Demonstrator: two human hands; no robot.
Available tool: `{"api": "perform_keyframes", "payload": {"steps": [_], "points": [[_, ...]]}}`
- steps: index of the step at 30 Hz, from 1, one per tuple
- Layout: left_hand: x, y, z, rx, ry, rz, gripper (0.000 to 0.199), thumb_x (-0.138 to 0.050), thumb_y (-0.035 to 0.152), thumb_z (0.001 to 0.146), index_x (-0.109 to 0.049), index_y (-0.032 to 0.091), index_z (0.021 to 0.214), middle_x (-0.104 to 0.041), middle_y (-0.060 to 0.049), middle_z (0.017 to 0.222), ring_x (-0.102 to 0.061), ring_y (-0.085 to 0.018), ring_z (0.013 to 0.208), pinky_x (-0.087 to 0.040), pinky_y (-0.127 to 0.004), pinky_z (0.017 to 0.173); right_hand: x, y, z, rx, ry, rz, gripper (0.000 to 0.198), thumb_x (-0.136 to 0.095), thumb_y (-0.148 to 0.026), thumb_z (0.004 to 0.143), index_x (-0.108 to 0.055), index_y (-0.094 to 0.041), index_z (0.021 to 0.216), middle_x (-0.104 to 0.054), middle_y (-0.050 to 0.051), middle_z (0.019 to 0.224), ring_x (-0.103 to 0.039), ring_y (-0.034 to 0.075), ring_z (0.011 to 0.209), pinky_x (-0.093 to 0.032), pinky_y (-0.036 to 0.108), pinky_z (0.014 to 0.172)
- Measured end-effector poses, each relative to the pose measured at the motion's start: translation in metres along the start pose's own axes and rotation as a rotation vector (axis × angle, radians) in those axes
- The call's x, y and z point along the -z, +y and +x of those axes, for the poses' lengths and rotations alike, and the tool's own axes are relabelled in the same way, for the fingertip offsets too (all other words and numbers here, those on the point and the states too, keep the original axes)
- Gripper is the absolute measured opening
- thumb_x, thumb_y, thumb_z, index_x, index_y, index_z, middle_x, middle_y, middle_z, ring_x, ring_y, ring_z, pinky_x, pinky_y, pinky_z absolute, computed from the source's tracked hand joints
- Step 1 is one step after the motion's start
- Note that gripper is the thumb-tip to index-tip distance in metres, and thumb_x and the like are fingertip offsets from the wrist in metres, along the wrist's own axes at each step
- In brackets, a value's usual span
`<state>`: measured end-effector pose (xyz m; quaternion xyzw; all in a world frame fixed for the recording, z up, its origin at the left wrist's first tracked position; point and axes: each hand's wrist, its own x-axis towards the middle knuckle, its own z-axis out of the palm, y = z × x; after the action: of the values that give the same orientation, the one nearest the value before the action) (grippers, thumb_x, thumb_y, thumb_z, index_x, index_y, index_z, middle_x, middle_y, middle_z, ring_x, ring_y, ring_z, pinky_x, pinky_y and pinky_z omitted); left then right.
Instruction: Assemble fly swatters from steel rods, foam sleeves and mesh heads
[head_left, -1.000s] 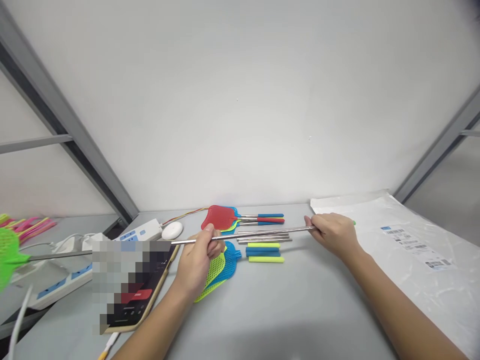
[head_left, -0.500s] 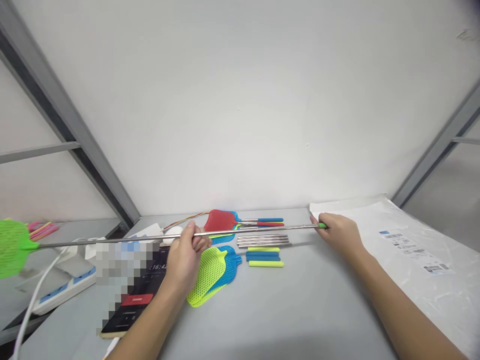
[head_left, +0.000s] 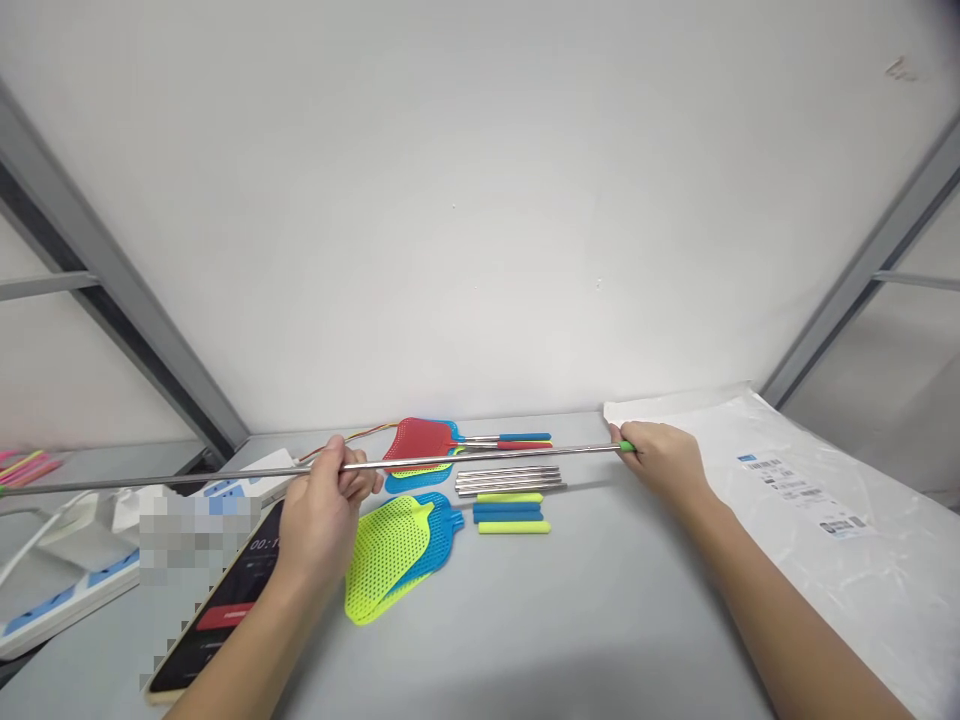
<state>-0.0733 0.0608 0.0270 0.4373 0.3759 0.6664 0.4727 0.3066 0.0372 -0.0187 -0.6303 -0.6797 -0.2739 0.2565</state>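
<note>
My left hand (head_left: 322,525) is closed round the thin metal rod of a long fly swatter (head_left: 495,456), which I hold level above the table. My right hand (head_left: 667,465) grips the swatter's green handle end, with only a short bit of green showing past the fingers. The swatter's head lies beyond the left edge of the view. Under the rod lie loose yellow-green and blue swatter heads (head_left: 386,550), a row of metal rods (head_left: 510,482) and several yellow and blue handles (head_left: 514,527).
Behind the rod, whole swatters lie stacked with a red one (head_left: 421,442) on top. A phone (head_left: 225,620) and a white power strip (head_left: 71,605) are at left. A white plastic mailer bag (head_left: 795,540) covers the right side. A wall (head_left: 480,200) stands behind.
The view has turned a little to the right. My left hand and the rod have shifted left, and the green swatter head has left the view. Both hands keep their hold.
</note>
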Motion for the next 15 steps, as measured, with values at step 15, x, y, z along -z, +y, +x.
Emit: {"api": "perform_keyframes", "payload": {"steps": [15], "points": [[0.017,0.0,0.009,-0.124,0.222,-0.139,0.049,-0.042,0.043,0.094,-0.03,0.02,0.052,-0.027,0.006,0.048,-0.033,-0.01,0.044,-0.032,-0.024,0.046,-0.009,0.018,-0.006,-0.137,-0.167,0.112,0.04,-0.04,-0.039,0.092,-0.028,-0.021,0.059,-0.044,-0.002,0.057,-0.033,0.012,0.05,-0.024,0.028,0.054]]}}
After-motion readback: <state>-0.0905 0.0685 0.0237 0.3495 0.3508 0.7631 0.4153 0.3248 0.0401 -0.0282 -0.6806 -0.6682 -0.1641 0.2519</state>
